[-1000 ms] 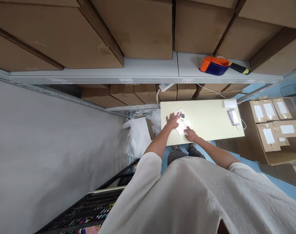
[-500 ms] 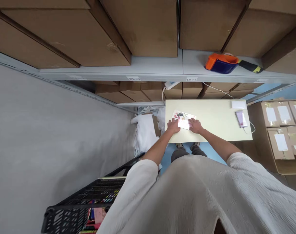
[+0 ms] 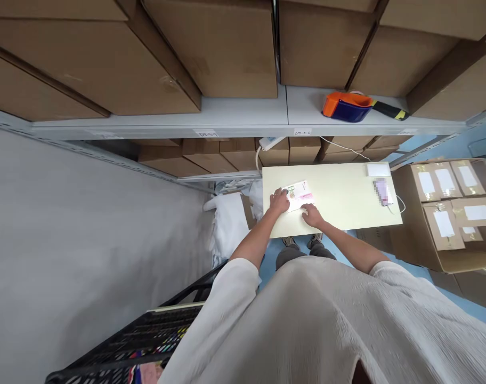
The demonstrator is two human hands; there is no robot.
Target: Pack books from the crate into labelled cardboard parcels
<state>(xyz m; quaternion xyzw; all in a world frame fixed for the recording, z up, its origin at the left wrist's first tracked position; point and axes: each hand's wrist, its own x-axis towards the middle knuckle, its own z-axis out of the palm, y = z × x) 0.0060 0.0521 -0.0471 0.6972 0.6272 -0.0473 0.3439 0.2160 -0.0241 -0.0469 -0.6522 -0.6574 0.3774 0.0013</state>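
A flat white printed packet (image 3: 301, 194) with green lettering and a pink patch lies slightly slanted on the pale yellow table (image 3: 342, 197). My left hand (image 3: 280, 201) grips its left end, fingers curled over the print. At the lower right edge, my right hand (image 3: 313, 216) has its fingertips closed on the border; the thumb is hard to make out. Part of the packet's left side is hidden under the left fingers.
A white box (image 3: 378, 169) and a blurred purple item (image 3: 382, 192) lie at the table's right end. Above are shelved cartons (image 3: 239, 48) and an orange-and-blue tape dispenser (image 3: 347, 106). A black crate (image 3: 147, 336) stands lower left, an open carton (image 3: 438, 256) right.
The packet has turned, and different print now faces up. My right hand has shifted from its right side to the lower edge; my left hand remains at the left end. The view has shifted slightly.
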